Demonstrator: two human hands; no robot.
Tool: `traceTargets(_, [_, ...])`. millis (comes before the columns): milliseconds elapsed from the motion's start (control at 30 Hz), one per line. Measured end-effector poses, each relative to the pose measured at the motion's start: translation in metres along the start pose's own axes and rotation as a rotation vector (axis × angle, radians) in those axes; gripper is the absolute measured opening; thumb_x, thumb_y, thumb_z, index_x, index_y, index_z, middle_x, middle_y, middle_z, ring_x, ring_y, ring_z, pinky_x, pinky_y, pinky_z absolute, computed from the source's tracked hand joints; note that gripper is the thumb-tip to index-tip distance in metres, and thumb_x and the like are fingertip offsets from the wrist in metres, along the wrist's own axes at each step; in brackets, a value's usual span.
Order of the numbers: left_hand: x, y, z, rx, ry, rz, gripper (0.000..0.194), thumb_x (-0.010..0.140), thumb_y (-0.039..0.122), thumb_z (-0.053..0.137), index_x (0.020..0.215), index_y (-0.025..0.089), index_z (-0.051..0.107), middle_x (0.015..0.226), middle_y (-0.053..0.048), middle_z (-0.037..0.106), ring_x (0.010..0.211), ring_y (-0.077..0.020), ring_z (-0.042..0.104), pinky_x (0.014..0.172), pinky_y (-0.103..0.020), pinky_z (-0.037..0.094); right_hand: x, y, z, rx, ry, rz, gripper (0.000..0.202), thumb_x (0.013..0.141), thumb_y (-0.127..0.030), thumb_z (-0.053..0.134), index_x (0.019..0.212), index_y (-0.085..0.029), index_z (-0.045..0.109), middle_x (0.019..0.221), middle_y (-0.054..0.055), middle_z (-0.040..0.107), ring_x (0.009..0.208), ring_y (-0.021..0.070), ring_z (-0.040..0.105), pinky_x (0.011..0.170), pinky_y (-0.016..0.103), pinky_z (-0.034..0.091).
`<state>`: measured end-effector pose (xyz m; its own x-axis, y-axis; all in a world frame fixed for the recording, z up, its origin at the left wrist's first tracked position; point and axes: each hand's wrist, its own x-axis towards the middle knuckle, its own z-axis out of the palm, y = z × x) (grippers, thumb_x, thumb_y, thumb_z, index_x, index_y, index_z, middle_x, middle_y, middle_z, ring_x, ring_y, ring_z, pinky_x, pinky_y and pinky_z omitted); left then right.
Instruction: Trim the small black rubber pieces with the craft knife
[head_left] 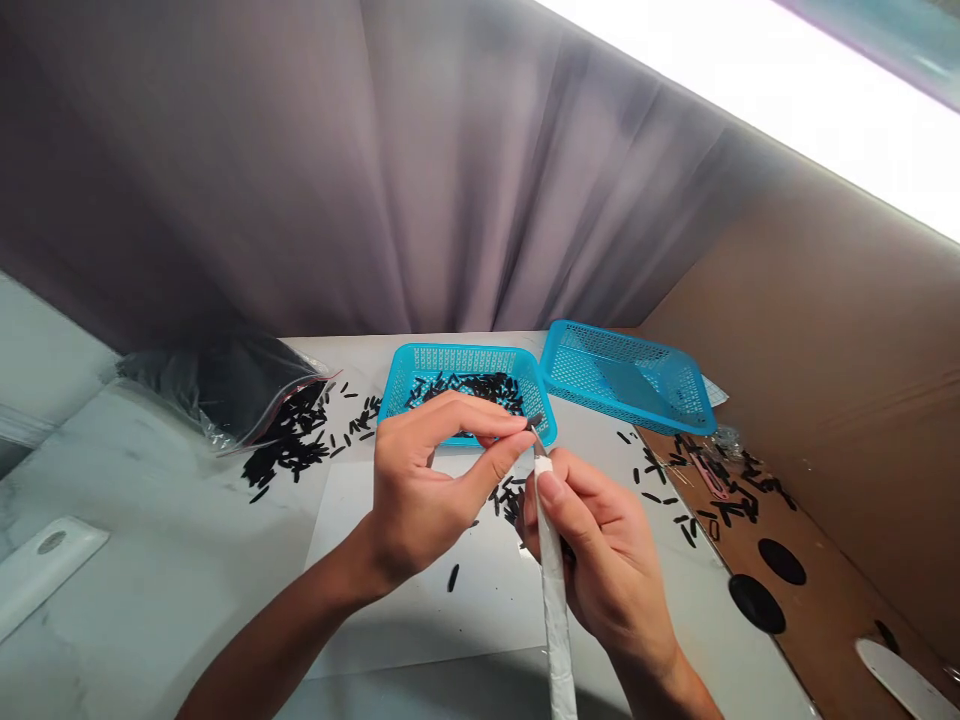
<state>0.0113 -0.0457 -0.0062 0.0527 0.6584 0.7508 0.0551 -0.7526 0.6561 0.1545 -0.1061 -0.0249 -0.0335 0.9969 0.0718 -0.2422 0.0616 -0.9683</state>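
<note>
My left hand [431, 485] is closed in a pinch, thumb against forefinger, on a small black strip [535, 421]. My right hand [611, 545] wraps around a slim white-wrapped craft knife [553, 590], held like a pen. Its narrow metal tip points up and meets the strip at the left fingertips; whether it cuts in, I cannot tell. Behind the hands stands a blue mesh basket [469, 355] with many black strips inside. More strips [510, 497] lie on the white paper [420, 630] under my hands, partly hidden by the right one. A single strip [453, 578] lies nearer to me.
An opened clear bag [225, 385] spills black strips at the left. A second blue basket [630, 375] stands back right. Loose strips and two black discs [756, 603] lie near the brown board [817, 640]. A white object [49, 565] rests far left. A curtain [450, 180] hangs behind.
</note>
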Motion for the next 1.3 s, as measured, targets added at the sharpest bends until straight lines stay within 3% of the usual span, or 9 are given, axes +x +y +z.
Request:
traceTargets(400, [-0.008,-0.005,0.002,0.004,0.009,0.105,0.021,0.083,0.0,0.083,0.092,0.018,0.077,0.087,-0.001,0.082,0.081,-0.0152,0.077,0.076,-0.03,0.065,-0.012,-0.014,-0.004,0.117,-0.047,0.203,0.047,0.097,-0.059,0.069,0.074,-0.019,0.059,0.052,-0.007,0.045,0.042,0.0055,0.032,0.042,0.019,0.026])
traceTargets(800, [-0.009,-0.005,0.005,0.029,0.031,0.148,0.019,0.084,-0.001,0.081,0.09,0.016,0.075,0.085,-0.001,0.08,0.08,-0.0146,0.075,0.076,-0.03,0.063,-0.007,-0.023,-0.005,0.216,-0.094,0.268,0.046,0.096,-0.057,0.07,0.074,-0.019,0.058,0.049,-0.01,0.038,0.042,0.0041,0.023,0.042,0.017,0.023])
traceTargets(1133, [-0.01,0.007,0.005,-0.17,0.03,-0.144,0.019,0.083,0.001,0.08,0.085,0.02,0.077,0.082,0.004,0.078,0.079,-0.0082,0.075,0.077,-0.016,0.062,-0.008,-0.004,-0.003,0.12,-0.067,0.108,0.046,0.098,-0.057,0.068,0.073,-0.019,0.06,0.055,-0.005,0.054,0.044,0.0062,0.043,0.042,0.018,0.033])
traceTargets(1300, [-0.009,0.013,0.005,-0.246,0.031,-0.26,0.02,0.081,0.002,0.081,0.082,0.022,0.078,0.079,0.006,0.078,0.078,-0.0072,0.076,0.077,-0.012,0.062,-0.009,-0.003,-0.003,0.088,-0.065,0.075,0.047,0.099,-0.056,0.068,0.072,-0.019,0.06,0.055,-0.004,0.054,0.043,0.0068,0.045,0.042,0.018,0.035])
